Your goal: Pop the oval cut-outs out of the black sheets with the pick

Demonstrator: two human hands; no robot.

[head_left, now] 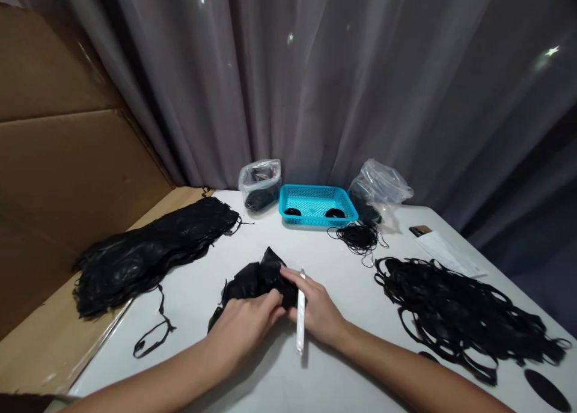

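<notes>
Okay, right of the blue basket (318, 222) we see white paper (446, 253), any print too small to read. Before the basket, our black bundle (246, 281) looks crumpled, peaked. Our left hand (247, 320) bunches fingers against it, grip hidden; our right hand (320, 311) clamps a white stick (300, 320), index touching the bundle.
</notes>
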